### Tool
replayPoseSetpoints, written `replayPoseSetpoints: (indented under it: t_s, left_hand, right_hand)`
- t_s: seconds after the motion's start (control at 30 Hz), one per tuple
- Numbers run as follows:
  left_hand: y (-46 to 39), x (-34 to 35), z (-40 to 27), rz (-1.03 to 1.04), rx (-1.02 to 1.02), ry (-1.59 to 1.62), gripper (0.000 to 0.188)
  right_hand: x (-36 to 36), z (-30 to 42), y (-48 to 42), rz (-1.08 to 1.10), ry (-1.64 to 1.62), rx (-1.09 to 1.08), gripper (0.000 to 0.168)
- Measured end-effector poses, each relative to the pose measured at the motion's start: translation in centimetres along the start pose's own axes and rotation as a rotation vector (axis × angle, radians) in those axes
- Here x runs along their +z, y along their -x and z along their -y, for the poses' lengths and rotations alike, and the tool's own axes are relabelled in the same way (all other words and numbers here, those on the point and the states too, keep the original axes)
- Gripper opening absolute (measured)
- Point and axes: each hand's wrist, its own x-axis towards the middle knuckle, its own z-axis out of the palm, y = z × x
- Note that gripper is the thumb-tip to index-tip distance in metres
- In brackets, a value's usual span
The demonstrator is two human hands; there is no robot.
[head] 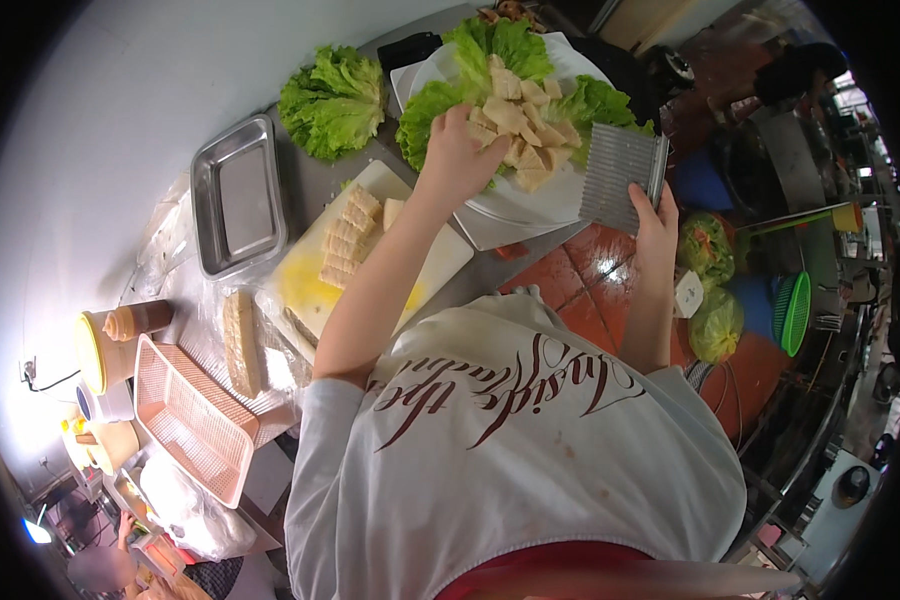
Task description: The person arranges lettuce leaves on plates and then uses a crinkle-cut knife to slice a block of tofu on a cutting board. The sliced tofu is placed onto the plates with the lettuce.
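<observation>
My left hand reaches over a white plate, thumb and fingers apart at the near left edge of a heap of pale, ridged cut pieces. Its fingertips touch or nearly touch pieces; the contact is partly hidden. Green lettuce leaves lie around the heap. In my right hand is a metal crinkle cutter, its wavy blade upright beside the plate's right rim. Below my left forearm, more ridged slices lie in rows on a yellow-stained white cutting board, with another pale piece partly behind the arm.
Left of the board are an empty steel tray, a loose lettuce bunch and a long pale block on plastic wrap. A pink basket, a sauce bottle and a tub stand further left. Bagged vegetables are at right.
</observation>
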Motion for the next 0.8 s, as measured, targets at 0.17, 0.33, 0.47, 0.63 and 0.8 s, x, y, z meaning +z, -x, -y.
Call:
replayPoseSetpoints:
  t_s: [0.17, 0.33, 0.47, 0.63, 0.8]
  left_hand:
    - [5.2, -4.5, 4.1, -0.186, 0.045, -0.151, 0.04]
    - [7.8, -9.4, 9.4, -0.254, 0.234, -0.517, 0.038]
    - [7.6, -6.9, 9.2, -0.092, 0.308, -0.791, 0.028]
    - [7.2, -3.0, 8.0, 0.213, 0.032, -1.211, 0.019]
    - [11.1, -2.2, 9.5, -0.044, 0.405, -0.854, 0.019]
  right_hand:
    - [-0.2, -1.6, 0.7, -0.001, 0.002, 0.058, 0.025]
    - [2.7, -1.9, -0.2, 0.171, -0.013, 0.1, 0.03]
    - [6.0, -2.5, -0.7, 0.273, 0.007, 0.019, 0.02]
    - [8.4, -1.3, 0.1, 0.422, 0.041, -0.044, 0.019]
    - [8.6, -2.4, 1.0, 0.487, 0.074, 0.007, 0.02]
